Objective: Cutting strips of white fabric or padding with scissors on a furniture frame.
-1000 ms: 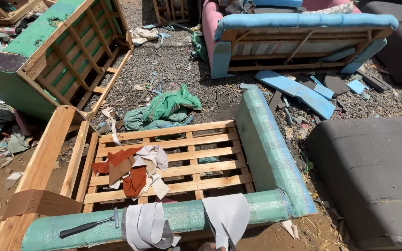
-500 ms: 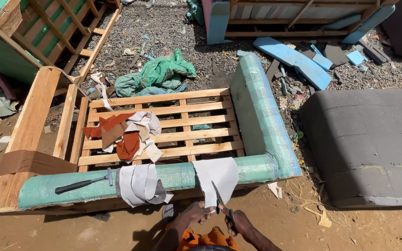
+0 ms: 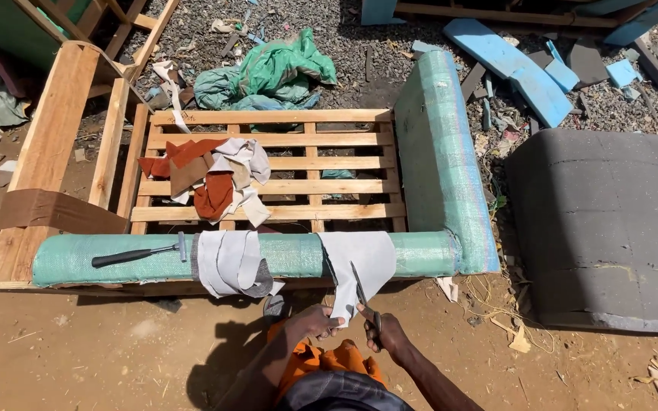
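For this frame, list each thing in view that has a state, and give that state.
Left hand: gripping the lower edge of the grey fabric piece.
Right hand: holding scissors.
Scissors: blades against the grey fabric piece.
Grey fabric piece: draped over the green padded rail.
Second grey piece: draped over the rail, untouched.
Hammer: lying on the rail.
Fabric scraps: heaped on the slats.
Wooden frame: slats bare.

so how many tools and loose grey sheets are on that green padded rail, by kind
hammer: 1, lying on the green padded rail
scissors: 1, in the right hand
grey sheets: 2, one draped sheet and one cut sheet gripped by the left hand
total: 4
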